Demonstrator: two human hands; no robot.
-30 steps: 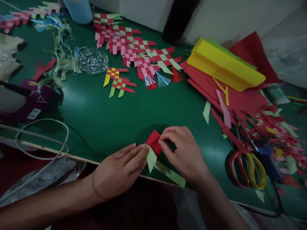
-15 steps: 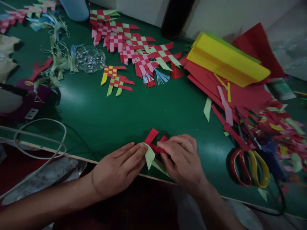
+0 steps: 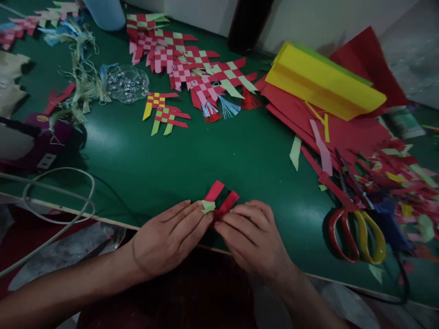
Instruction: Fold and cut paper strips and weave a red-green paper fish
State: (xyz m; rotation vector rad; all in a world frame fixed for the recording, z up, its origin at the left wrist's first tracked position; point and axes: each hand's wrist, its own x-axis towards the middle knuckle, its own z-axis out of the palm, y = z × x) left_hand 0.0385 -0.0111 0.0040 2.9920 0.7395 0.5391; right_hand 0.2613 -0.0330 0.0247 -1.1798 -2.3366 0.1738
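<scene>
Near the front edge of the green table (image 3: pixel 219 151), both my hands work on a small piece of woven paper strips (image 3: pixel 227 201) in red and pale green. Two red ends stick up and away from me, and a folded pale green bit (image 3: pixel 208 207) shows by my left fingertips. My left hand (image 3: pixel 173 240) lies over the left side of the strips, fingers together and pressed on them. My right hand (image 3: pixel 254 237) pinches the right side with its fingertips close to the left ones. The lower part of the strips is hidden beneath my fingers.
Woven paper fish (image 3: pixel 202 87) lie in a row at the back, with a clear tray of eyes (image 3: pixel 128 84) beside them. On the right are scissors (image 3: pixel 343 237), paper scraps (image 3: pixel 404 183) and a folded yellow sheet (image 3: pixel 322 82). A pale cable (image 3: pixel 92 192) loops at the left edge.
The pale green strip that hung down toward me now shows only as a short folded bit. My right hand has shifted slightly left and down, closer to my left fingers.
</scene>
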